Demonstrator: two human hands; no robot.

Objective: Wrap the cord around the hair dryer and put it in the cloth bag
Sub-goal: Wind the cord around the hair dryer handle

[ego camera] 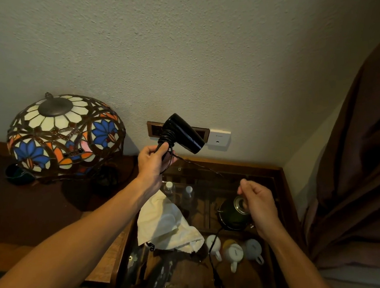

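My left hand [154,161] grips the handle of a black hair dryer [183,133], held up in front of the wall with its barrel pointing down to the right. Several turns of black cord are wound around the handle just above my fingers. The loose cord [200,165] runs down to the right to my right hand [258,203], which pinches it between thumb and fingers. Past that hand the cord hangs down and ends in a plug [218,280] on the glass top. A cream cloth bag [166,225] lies crumpled on the glass-topped table below my left forearm.
A stained-glass lamp [65,133] stands on a dark wooden desk [30,213] at the left. Under the glass top [267,183] are water bottles [169,188], a kettle [233,213] and several mugs [234,254]. A wall socket panel [219,138] is behind the dryer. A brown curtain [356,164] hangs at the right.
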